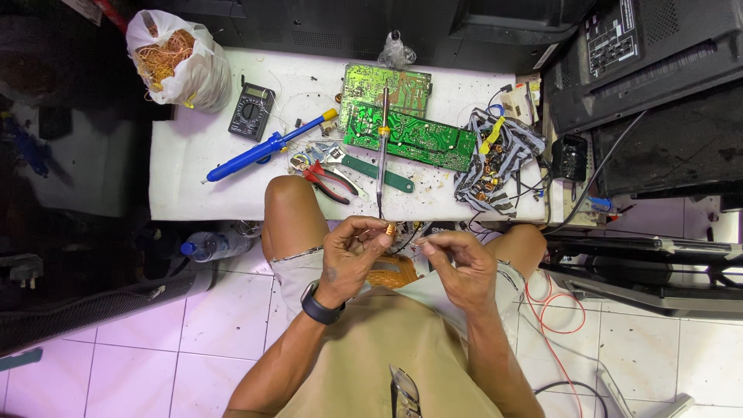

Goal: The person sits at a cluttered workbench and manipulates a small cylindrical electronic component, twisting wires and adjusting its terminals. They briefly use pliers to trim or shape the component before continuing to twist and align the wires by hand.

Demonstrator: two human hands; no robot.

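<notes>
We hold a small copper-wound coil (390, 229) in the pinched fingers of our left hand (352, 251), just above our lap and near the bench (193, 155); our right hand (460, 262) pinches something too thin to make out (perhaps a strand of wire) just beside it. We judge the step to be working the winding by hand. Next calls for a steady pull without snapping it. The soldering iron (382, 131) lies across the green circuit boards (406, 128), further off.
</notes>
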